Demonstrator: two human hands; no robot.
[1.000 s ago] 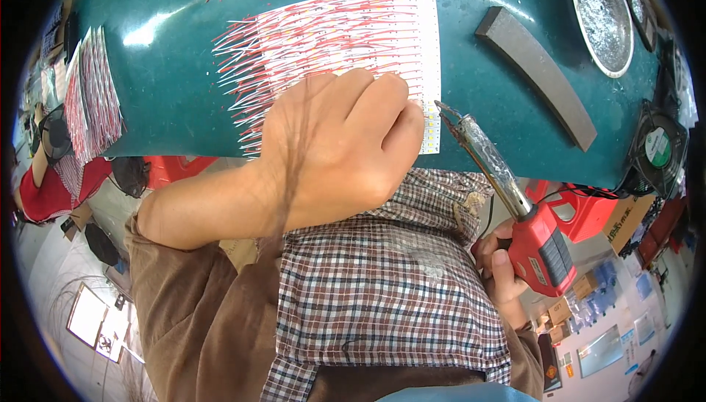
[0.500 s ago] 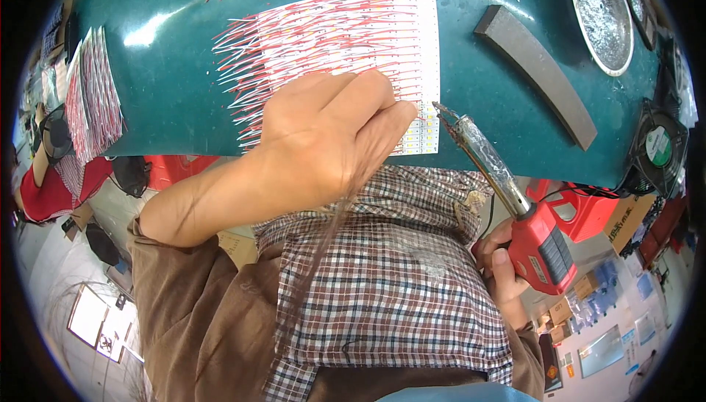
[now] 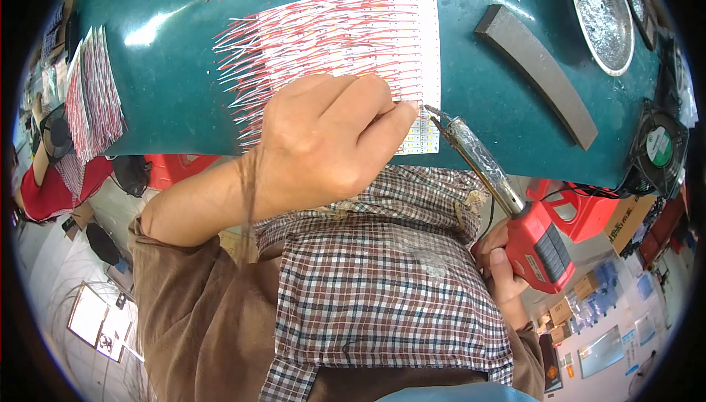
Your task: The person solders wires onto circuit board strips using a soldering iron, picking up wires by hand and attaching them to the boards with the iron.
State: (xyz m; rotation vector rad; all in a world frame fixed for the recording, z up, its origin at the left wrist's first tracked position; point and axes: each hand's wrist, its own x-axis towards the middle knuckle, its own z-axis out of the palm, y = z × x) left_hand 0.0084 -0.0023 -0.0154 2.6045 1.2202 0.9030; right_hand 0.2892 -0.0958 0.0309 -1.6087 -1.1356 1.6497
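My left hand [image 3: 331,134] is closed in a pinch over a white LED circuit board [image 3: 428,42]. Its fingertips meet near the board's right side, hiding whatever lies between them. Rows of red and white wires [image 3: 243,71] cross the board and fan out past its left edge. In my right hand [image 3: 504,266] is a soldering iron [image 3: 540,251] with a red handle and a foil-wrapped barrel. The iron's dark tip is at the board's right part, just beside my left fingertips. Small yellow LEDs show on the board's lower rows.
A dark curved bar [image 3: 540,75] lies right of the board, and a metal bowl [image 3: 603,20] with silvery bits stands beyond. A small fan [image 3: 658,145] is at the table's right edge. More wire bundles [image 3: 94,97] hang over the left edge. Another person's red sleeve [image 3: 44,189] shows far left.
The soldering iron's tip has moved a little left, onto the board beside my left fingertips. My left hand has barely shifted.
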